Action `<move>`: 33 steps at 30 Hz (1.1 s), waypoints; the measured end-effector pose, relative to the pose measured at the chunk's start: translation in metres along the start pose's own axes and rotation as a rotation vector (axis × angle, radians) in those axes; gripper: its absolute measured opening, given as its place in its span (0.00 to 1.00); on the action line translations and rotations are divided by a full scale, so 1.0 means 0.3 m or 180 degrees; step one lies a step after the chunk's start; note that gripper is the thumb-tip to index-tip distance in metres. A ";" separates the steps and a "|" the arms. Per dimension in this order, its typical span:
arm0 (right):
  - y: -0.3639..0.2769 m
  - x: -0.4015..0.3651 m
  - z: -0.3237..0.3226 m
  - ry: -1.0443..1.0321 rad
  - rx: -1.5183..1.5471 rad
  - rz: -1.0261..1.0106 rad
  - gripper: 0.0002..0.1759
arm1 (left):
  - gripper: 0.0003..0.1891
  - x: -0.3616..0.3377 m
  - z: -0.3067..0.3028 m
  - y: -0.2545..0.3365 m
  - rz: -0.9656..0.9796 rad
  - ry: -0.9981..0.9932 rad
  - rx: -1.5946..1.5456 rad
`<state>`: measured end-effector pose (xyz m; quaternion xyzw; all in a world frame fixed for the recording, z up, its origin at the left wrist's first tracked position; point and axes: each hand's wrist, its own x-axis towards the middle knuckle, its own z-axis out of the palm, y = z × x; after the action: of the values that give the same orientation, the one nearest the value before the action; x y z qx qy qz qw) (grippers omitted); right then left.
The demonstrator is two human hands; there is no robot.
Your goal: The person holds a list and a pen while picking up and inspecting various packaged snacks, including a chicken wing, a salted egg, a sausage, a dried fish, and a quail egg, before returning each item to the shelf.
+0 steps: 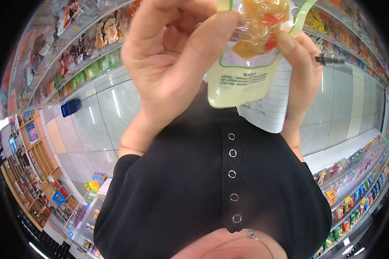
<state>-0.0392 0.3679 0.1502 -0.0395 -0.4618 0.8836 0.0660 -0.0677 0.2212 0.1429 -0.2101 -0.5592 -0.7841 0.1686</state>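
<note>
My left hand (168,64) is closed at the top of the view, its thumb pressed on the left edge of a snack packet (242,86). The packet is pale green with a clear window that shows yellow and red pieces inside, and small dark print runs below the window. On the packet's right side, the thumb of my right hand (302,73) presses against it. Behind the packet, my right hand also has a lined sheet of paper (278,103) with some writing. A dark pen (330,59) sticks out to the right from that hand.
Shelves of bagged snacks (108,30) curve along the upper left, with more racks of colourful packets (350,203) at lower right. A dark blue bin-like object (71,108) stands on the tiled floor (90,125). Wooden shelving (34,172) is at lower left.
</note>
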 end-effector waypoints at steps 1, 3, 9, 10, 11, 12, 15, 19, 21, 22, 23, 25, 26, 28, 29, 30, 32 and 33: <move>-0.001 0.002 -0.007 -0.0025 -0.0276 -0.0090 0.07 | 0.19 0.009 -0.002 -0.014 0.0055 -0.0294 -0.0344; 0.018 0.009 -0.030 -0.0059 -0.0818 -0.0321 0.06 | 0.20 -0.005 -0.017 -0.015 -0.0125 -0.0279 -0.0172; 0.030 0.020 -0.025 -0.0290 -0.1010 -0.0502 0.05 | 0.22 -0.010 -0.044 -0.012 -0.0247 -0.0238 -0.0237; 0.030 0.014 -0.025 -0.0311 -0.0971 -0.0443 0.05 | 0.22 -0.007 -0.047 -0.009 -0.0203 -0.0258 -0.0152; 0.029 0.013 -0.026 -0.0314 -0.1011 -0.0487 0.05 | 0.22 -0.008 -0.049 -0.004 -0.0166 -0.0275 -0.0066; 0.027 0.013 -0.026 -0.0313 -0.1055 -0.0521 0.05 | 0.22 -0.008 -0.045 0.005 -0.0130 -0.0246 -0.0015; 0.024 0.004 -0.019 -0.0332 -0.0987 -0.0602 0.05 | 0.23 -0.023 -0.040 0.012 -0.0125 0.0090 0.0038; 0.016 -0.003 -0.016 -0.0392 -0.0956 -0.0689 0.05 | 0.24 -0.021 -0.038 0.018 -0.0011 0.0054 -0.0033; 0.016 -0.005 -0.014 -0.0402 -0.0872 -0.0644 0.05 | 0.24 -0.022 -0.044 0.020 -0.0020 0.0024 -0.0056; 0.016 -0.007 -0.014 -0.0409 -0.0831 -0.0623 0.05 | 0.24 -0.024 -0.037 0.021 -0.0030 0.0077 -0.0115; 0.015 -0.009 -0.014 -0.0403 -0.0809 -0.0623 0.05 | 0.24 -0.028 -0.025 0.021 -0.0036 0.0130 -0.0178; 0.014 -0.012 -0.014 -0.0394 -0.0767 -0.0625 0.05 | 0.25 -0.030 -0.018 0.020 -0.0041 0.0144 -0.0275; 0.013 -0.015 -0.015 -0.0370 -0.0768 -0.0600 0.05 | 0.25 -0.030 -0.019 0.019 -0.0040 0.0106 -0.0308; 0.011 -0.018 -0.016 -0.0326 -0.0767 -0.0558 0.05 | 0.25 -0.025 -0.025 0.022 -0.0037 -0.0084 -0.0279; 0.011 -0.016 -0.023 -0.0348 -0.0843 -0.0564 0.05 | 0.25 -0.018 -0.031 0.025 -0.0028 -0.0239 -0.0217; 0.013 -0.014 -0.033 -0.0371 -0.0919 -0.0571 0.05 | 0.25 -0.012 -0.033 0.028 -0.0016 -0.0394 -0.0153; 0.010 -0.012 -0.036 -0.0400 -0.0995 -0.0569 0.05 | 0.25 -0.012 -0.035 0.028 -0.0045 -0.0400 -0.0074; 0.008 -0.012 -0.034 -0.0407 -0.0997 -0.0558 0.05 | 0.25 -0.012 -0.037 0.028 -0.0060 -0.0401 -0.0031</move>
<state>-0.0345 0.3742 0.1424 0.0473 -0.5986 0.7926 0.1063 -0.0619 0.2082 0.1448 -0.2545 -0.5668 -0.7736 0.1246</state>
